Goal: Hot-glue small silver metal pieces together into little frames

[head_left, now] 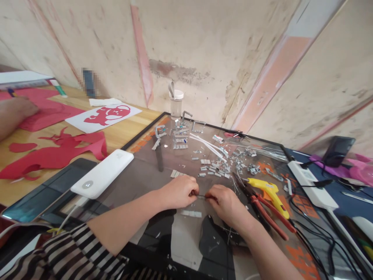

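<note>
My left hand [181, 191] and my right hand [225, 201] are close together over the dark glass tabletop [136, 155]. Both have their fingers pinched, and a short, thin, wire-like grey piece [201, 196] spans the small gap between them. Its ends are hidden by my fingertips. Just below lies a pale segmented strip [190, 213], and another segmented strip [177, 174] sits beyond my left hand. Many small grey metal-looking pieces [215, 169] are scattered past my right hand, beside red-handled pliers [269, 217] and a yellow glue gun [271, 190].
A white power bank [101, 174] and a dark tablet-like device [52, 190] lie left. Another person's hand [17, 112] rests on red paper [52, 111]. A lidded jar [176, 104] stands by the wall. A power strip [313, 186] with cables lies right.
</note>
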Available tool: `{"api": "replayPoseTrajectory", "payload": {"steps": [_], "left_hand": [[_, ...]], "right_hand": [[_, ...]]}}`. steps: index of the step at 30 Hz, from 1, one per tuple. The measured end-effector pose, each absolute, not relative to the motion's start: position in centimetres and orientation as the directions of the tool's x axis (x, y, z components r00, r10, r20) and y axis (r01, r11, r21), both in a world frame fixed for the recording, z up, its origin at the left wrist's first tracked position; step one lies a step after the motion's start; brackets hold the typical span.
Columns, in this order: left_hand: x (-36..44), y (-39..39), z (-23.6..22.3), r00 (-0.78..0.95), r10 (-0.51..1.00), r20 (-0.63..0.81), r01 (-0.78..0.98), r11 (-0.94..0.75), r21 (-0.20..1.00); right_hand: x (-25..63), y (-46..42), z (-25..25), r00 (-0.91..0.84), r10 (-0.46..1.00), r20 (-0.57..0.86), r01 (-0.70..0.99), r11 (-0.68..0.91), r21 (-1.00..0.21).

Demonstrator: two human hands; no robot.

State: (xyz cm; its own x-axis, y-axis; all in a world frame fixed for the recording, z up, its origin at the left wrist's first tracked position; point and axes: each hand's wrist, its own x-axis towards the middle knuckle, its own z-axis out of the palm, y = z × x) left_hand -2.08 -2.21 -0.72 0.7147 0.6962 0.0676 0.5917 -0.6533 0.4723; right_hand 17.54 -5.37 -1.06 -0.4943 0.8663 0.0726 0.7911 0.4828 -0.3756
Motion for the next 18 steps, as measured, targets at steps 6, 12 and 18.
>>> {"api": "replayPoseTrajectory", "payload": {"steps": [6,12,18], "left_hand": [[-2.17,-2.62,-0.55,0.721,0.692,0.041,0.612,-0.663,0.431],[-2.25,-2.86,-0.31,0.736,0.677,0.025,0.613,-0.681,0.400],[-2.29,-2.78,-0.22,0.750,0.660,0.026,0.596,-0.693,0.406]], "right_hand": [[17.26,-5.99,-0.89,-0.483,0.874,0.053,0.806,0.468,-0.363],[17.03,-6.30,-0.87,-0.483,0.874,0.047,0.815,0.469,-0.340],[16.93,-6.32,-0.82,-0.501,0.864,0.053,0.799,0.485,-0.356]]}}
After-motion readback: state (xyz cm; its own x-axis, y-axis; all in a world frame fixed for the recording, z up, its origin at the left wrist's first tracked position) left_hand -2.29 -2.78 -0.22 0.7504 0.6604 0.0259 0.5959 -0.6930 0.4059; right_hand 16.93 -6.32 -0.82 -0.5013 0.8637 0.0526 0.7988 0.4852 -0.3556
